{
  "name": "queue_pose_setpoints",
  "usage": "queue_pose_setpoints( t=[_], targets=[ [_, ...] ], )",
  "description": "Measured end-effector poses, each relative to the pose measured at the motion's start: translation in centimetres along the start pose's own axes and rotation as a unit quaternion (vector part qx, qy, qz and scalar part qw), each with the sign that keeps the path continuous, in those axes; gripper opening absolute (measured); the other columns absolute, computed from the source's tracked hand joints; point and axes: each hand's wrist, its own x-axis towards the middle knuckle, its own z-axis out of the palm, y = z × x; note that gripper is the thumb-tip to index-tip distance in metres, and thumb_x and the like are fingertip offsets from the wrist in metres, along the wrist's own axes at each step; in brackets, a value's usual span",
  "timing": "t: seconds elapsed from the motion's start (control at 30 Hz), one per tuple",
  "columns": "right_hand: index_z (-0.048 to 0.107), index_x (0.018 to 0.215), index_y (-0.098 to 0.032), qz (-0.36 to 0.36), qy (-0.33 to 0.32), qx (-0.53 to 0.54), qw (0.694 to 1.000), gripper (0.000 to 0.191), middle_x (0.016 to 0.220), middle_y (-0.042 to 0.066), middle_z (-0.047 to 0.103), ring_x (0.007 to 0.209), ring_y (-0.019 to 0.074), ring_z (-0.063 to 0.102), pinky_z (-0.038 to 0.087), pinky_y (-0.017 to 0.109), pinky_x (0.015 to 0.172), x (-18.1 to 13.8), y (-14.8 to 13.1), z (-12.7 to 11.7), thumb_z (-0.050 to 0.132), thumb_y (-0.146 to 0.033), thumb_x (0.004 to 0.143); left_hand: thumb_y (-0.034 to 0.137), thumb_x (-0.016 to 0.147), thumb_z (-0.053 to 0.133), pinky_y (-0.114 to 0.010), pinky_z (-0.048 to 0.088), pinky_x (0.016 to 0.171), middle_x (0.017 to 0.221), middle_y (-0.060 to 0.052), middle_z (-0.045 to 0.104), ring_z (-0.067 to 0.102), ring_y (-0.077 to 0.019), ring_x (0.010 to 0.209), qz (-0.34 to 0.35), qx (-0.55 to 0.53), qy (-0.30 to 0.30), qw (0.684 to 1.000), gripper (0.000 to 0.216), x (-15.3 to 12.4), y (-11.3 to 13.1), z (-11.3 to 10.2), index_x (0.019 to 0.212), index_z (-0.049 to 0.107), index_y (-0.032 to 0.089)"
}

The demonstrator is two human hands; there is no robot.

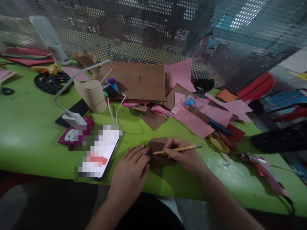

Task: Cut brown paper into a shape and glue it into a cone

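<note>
One big green tabletop [24,137] carries everything. Left hand [133,167] lies palm down, flat, fingers nearly together, clamped on nothing and overlapping the left side of a piece of brown paper [157,143]. Right hand [182,156] has its grip pinched around a yellow pencil [188,148], just above that paper. Likely trouble, at a guess: the paper could swivel, since only one side seems pinned and the right half looks loose. Also, the tip is right beside the left fingers, so a leftward slip could poke them. Whether the tip touches paper, can't tell. The pencil's long axis runs nearly left-right, slightly tilted: sharpened tip toward the left hand, dark blunt end sticking out right and a bit farther away.
</note>
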Motion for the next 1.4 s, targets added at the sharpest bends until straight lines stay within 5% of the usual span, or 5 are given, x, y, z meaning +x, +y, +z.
queue_pose_setpoints(
  t=[0.57,0.87,1.4],
  targets=[
    [0.058,0.070,-0.018,-0.008,-0.053,0.002,0.999,0.012,0.060,-0.004,0.047,0.054,0.0102,0.037,0.025,0.024,0.050,-2.4,0.2,0.2,0.061,-0.025,0.079,0.006,0.084,0.055,-0.047,0.042,0.108,0.125,-0.003,0.065,0.055,-0.0239,0.122,-0.006,-0.001,-0.021,1.000,0.025,-0.3,-0.1,0.0,0.102,0.064,0.021],
    [0.061,0.080,-0.020,-0.068,0.099,0.009,0.993,0.021,0.071,0.000,0.059,0.066,0.0155,0.054,0.042,0.027,0.059,-0.2,0.7,0.2,0.065,-0.040,0.082,0.011,0.089,0.053,-0.048,0.045,0.105,0.126,-0.001,0.065,0.055,-0.0242,0.121,0.022,0.030,-0.008,0.999,0.036,-0.1,-0.1,0.3,0.120,0.062,0.026],
    [0.063,0.085,-0.020,-0.088,0.083,-0.033,0.992,0.011,0.085,0.003,0.069,0.071,0.0162,0.058,0.044,0.027,0.060,0.3,1.1,1.2,0.062,-0.031,0.085,0.010,0.088,0.054,-0.049,0.046,0.104,0.124,-0.002,0.066,0.056,-0.0253,0.120,0.023,0.032,-0.002,0.999,0.035,-0.1,-0.1,0.3,0.118,0.064,0.025]
  ],
)
